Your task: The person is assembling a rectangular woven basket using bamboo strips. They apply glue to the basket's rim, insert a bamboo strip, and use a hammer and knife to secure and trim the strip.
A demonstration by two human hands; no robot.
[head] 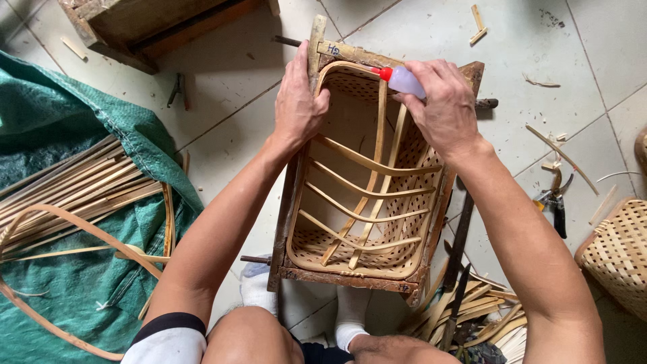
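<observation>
At centre frame, the pale woven bamboo basket [364,195] looks matt and smooth, seated in a rough, weathered brown wooden frame [286,209]. The small translucent plastic bottle with a glossy red nozzle [403,79] sits upper centre. At left, coarse green woven cloth [60,128] covers the smooth, pale tiled floor [579,61].

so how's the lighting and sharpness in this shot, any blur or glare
Head view: soft, even daylight with faint shadows under the wooden frame; no glare on the floor tiles; left hand, right hand and glue bottle look sharp; wide-angle bending at the edges.

Crossed bamboo ribs [367,195] bar the woven basket's [317,239] mouth, leaving only narrow gaps between them.
</observation>
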